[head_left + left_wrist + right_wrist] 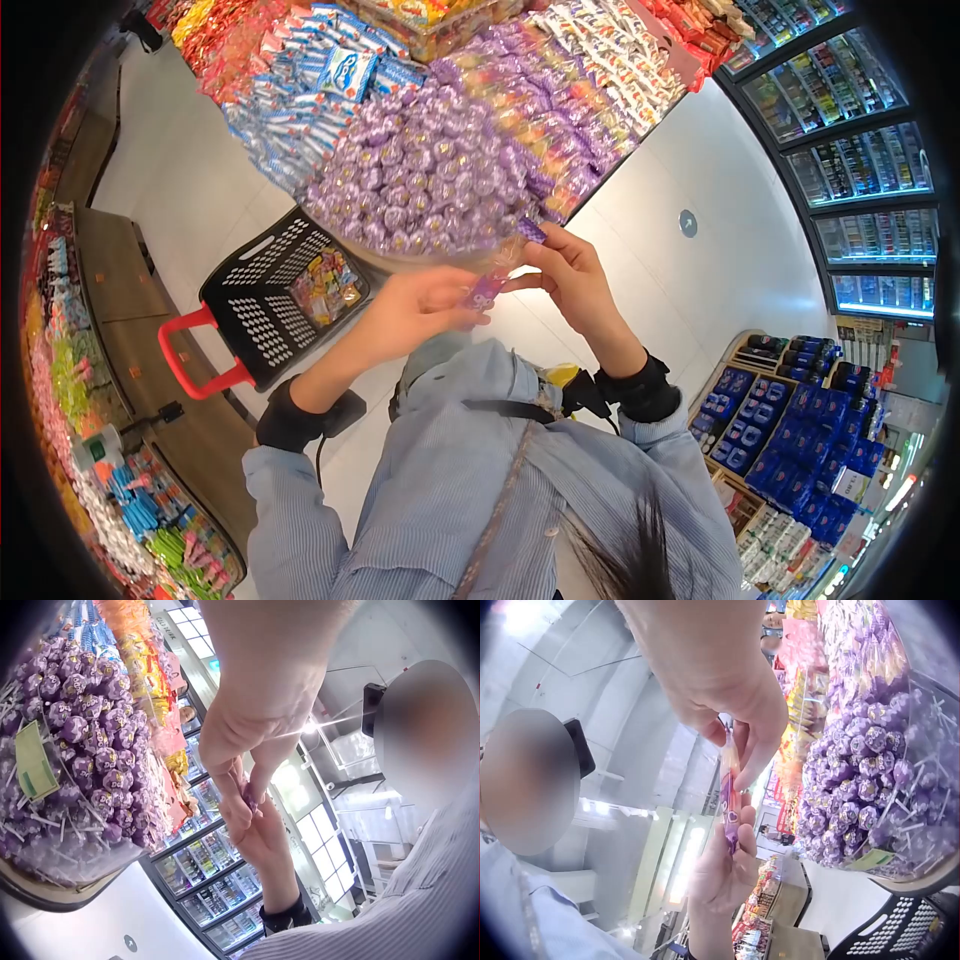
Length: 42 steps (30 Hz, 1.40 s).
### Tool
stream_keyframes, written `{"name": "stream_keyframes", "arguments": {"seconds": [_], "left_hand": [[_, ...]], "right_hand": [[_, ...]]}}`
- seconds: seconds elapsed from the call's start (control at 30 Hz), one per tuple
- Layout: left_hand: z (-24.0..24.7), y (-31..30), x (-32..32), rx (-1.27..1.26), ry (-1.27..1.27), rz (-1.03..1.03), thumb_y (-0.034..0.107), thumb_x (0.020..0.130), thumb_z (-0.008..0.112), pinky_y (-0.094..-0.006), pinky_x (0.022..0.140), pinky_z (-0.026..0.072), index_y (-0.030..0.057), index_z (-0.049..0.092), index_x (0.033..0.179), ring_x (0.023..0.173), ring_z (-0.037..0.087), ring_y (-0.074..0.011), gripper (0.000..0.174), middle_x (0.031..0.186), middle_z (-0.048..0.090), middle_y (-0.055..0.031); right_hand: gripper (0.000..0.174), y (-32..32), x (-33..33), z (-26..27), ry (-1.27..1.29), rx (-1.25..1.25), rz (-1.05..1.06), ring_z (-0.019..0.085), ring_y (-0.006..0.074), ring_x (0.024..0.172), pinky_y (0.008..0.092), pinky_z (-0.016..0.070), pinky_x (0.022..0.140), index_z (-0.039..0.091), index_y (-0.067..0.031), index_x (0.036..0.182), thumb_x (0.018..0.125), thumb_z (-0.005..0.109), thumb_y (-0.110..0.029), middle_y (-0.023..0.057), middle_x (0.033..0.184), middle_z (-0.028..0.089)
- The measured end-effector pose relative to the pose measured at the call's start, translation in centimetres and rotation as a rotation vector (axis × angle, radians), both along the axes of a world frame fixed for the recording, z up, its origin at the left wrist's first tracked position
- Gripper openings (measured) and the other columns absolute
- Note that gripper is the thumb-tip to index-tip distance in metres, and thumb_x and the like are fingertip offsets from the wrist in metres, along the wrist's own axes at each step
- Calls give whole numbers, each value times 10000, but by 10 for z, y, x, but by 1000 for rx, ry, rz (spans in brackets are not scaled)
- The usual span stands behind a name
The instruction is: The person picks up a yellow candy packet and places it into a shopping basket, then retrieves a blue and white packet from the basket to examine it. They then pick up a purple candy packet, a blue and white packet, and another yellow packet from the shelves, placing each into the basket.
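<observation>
A slim packet of candy in a clear and purple wrapper is held between both hands, in front of the chest. The left hand pinches its lower, printed end. At the opposite end, the fingers of the right hand grip the purple tip. In the right wrist view the candy packet stands nearly upright, right hand above and left hand below. Most of it is hidden behind fingers in the left wrist view. Just beyond the hands lies a heap of purple-wrapped lollipops.
A black shopping basket with a red handle stands left of the person and contains several colourful packets. Blue-white packets and purple bags share the display. Drinks shelves line the right side; blue goods are stacked below them.
</observation>
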<state>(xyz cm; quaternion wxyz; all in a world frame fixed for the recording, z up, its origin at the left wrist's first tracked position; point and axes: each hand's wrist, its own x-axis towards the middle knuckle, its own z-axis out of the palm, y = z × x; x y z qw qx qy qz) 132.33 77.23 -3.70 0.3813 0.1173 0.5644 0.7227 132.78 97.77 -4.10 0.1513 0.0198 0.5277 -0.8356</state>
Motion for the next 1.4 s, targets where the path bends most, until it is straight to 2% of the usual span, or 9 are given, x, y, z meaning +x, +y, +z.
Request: {"name": "stream_keyframes", "arguments": {"seconds": [0.23,0.5,0.63,0.87,1.0,1.1,1.13,1.27,1.4], "left_hand": [[1,3,-50,-6,-47,18,-24,797,528,-245,785,444,-58,473,1074,911,575,-161,284,972,596,-121],[-12,15,-66,-100,-24,17,-15,810,519,-267,764,459,-65,455,1094,900,589,-204,295,979,593,-134],[-10,33,-74,-120,-36,83,18,806,543,-243,739,451,-49,496,1063,883,579,-146,269,959,599,-105],[-10,89,-94,-148,41,224,-5,797,539,-248,777,452,-34,514,1060,887,569,-148,266,995,575,-91],[-9,131,-106,-423,355,227,36,756,609,-250,759,450,-14,556,1017,874,568,-140,271,998,582,-80],[-5,169,-118,-591,663,266,59,733,631,-261,748,448,2,565,1017,871,576,-174,297,1011,578,-102],[-5,183,-121,-598,806,337,70,698,649,-295,719,454,25,564,1020,836,573,-231,336,980,574,-115],[-4,223,-138,-811,1255,414,64,667,645,-337,671,448,27,545,988,798,542,-257,339,890,562,-100],[-14,245,-148,-923,1459,386,54,674,627,-325,643,437,11,547,951,780,525,-235,292,877,543,-74]], "right_hand": [[136,12,-46,2,-46,-9,10,604,235,763,312,527,676,521,55,897,842,473,-60,121,870,586],[141,36,-72,-9,-75,141,169,615,232,763,316,526,684,509,43,954,841,461,-27,131,873,605],[131,54,-88,-11,-70,100,217,610,212,769,297,518,679,501,38,945,829,483,-20,124,862,598],[131,112,-129,-12,-54,209,386,595,150,739,251,497,657,496,27,929,813,523,-30,91,830,586],[125,153,-152,-14,-68,235,465,586,121,718,237,486,642,513,10,913,803,543,-41,72,792,593],[69,180,-167,-7,-47,220,459,583,119,696,235,484,639,516,-2,861,803,534,-36,85,764,600],[70,189,-172,-8,-34,230,470,583,120,690,234,482,636,519,-4,862,805,527,-43,86,763,603],[98,223,-194,-23,-16,237,491,584,123,674,231,472,629,529,-13,879,809,500,-76,83,771,611],[99,239,-207,-25,-84,230,467,586,121,668,223,462,628,521,-20,869,813,490,-96,67,770,609]]}}
